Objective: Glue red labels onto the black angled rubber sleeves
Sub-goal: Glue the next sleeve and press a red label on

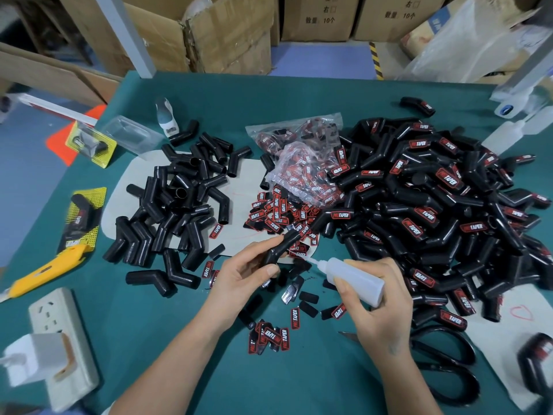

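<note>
I see one black bent sleeve with no label yet, held up and tilted, near the middle. A clear glue bottle lies on its side just right of it, its thin tip pointing at the sleeve. A pile of plain black sleeves sits on the left. A big pile of sleeves with red labels sits on the right. Loose red labels lie between the piles, and a few more labels lie nearer me.

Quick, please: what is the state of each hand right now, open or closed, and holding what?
Left hand: closed on one black angled rubber sleeve, no label visible on it.
Right hand: closed on a translucent glue bottle, nozzle pointing at the sleeve.
</note>
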A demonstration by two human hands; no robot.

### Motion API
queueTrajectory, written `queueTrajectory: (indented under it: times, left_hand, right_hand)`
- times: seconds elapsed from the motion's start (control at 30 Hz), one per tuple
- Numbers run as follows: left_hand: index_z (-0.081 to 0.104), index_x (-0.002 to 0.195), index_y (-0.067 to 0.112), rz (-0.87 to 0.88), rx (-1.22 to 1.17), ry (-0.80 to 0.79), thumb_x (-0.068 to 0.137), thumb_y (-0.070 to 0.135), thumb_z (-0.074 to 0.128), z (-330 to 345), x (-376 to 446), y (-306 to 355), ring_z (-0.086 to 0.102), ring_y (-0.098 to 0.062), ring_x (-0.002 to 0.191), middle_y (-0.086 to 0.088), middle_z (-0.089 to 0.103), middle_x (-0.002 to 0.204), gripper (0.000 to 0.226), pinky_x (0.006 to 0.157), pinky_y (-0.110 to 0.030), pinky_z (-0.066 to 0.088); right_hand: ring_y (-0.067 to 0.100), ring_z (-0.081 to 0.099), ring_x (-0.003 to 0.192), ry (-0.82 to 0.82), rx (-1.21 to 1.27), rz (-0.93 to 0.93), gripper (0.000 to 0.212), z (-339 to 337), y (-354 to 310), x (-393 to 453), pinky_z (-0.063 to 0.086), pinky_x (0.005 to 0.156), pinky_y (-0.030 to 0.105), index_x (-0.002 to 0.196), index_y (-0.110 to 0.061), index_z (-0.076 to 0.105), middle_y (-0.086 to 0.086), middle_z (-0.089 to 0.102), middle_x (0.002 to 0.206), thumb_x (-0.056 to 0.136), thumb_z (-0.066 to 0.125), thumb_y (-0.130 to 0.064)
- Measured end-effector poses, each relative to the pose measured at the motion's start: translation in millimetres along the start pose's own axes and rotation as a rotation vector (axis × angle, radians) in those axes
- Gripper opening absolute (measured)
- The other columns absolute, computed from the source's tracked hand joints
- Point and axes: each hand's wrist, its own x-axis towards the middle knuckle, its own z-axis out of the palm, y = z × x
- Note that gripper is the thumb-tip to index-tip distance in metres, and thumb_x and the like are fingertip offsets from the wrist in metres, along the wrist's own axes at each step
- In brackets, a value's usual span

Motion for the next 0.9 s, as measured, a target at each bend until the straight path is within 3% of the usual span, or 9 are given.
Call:
queueTrajectory:
  times: [0.17, 0.3, 0.57, 0.73, 0.9]
  left_hand:
    - [0.068, 0.138, 0.037, -0.013, -0.014, 0.002, 0.09, 0.043, 0.08, 1.5, -1.2, 1.5, 0.069, -0.012, 0.11, 0.001, 0.073, 0.129, 0.049, 0.1, -0.024, 0.051]
    - [0.065, 0.143, 0.03, -0.011, -0.071, -0.013, 0.093, 0.042, 0.079, 1.5, -0.9, -1.3, 0.068, -0.017, 0.093, -0.004, 0.075, 0.118, 0.053, 0.091, -0.026, 0.054]
    - [0.064, 0.144, 0.023, -0.023, -0.183, -0.045, 0.096, 0.029, 0.076, 2.7, -1.7, 0.8, 0.065, -0.021, 0.089, -0.014, 0.073, 0.12, 0.049, 0.087, -0.031, 0.055]
    - [0.067, 0.141, 0.019, -0.06, -0.228, -0.015, 0.093, 0.017, 0.073, 6.3, -2.7, 4.1, 0.067, -0.021, 0.084, -0.018, 0.075, 0.117, 0.048, 0.082, -0.031, 0.058]
    - [0.061, 0.141, 0.015, -0.069, -0.226, 0.002, 0.093, 0.012, 0.066, 6.5, -3.8, 6.4, 0.07, -0.021, 0.084, -0.018, 0.076, 0.117, 0.048, 0.08, -0.03, 0.059]
  right_hand:
    - [0.0, 0.061, 0.093, 0.002, -0.007, 0.0, 0.019, 0.8, 0.9, -0.4, 0.044, 0.078, 0.01, 0.106, -0.027, 0.064, 0.0, 0.064, 0.099, 0.088, 0.069, -0.031]
    - [0.002, 0.061, 0.093, 0.004, -0.017, -0.002, 0.02, 0.6, 2.7, -1.0, 0.044, 0.078, 0.01, 0.107, -0.026, 0.065, -0.002, 0.064, 0.1, 0.089, 0.07, -0.032]
    - [0.003, 0.062, 0.094, 0.014, -0.011, 0.004, 0.019, 0.2, 2.8, 0.1, 0.045, 0.078, 0.011, 0.107, -0.033, 0.065, -0.014, 0.063, 0.106, 0.089, 0.07, -0.033]
    - [0.001, 0.061, 0.095, -0.01, -0.021, -0.024, 0.023, 0.4, 3.3, -0.1, 0.045, 0.077, 0.01, 0.112, -0.033, 0.064, -0.002, 0.064, 0.102, 0.089, 0.07, -0.031]
    - [0.002, 0.06, 0.095, 0.012, -0.031, -0.031, 0.028, -0.1, 4.3, 1.0, 0.045, 0.077, 0.011, 0.115, -0.037, 0.063, -0.012, 0.062, 0.106, 0.089, 0.069, -0.031]
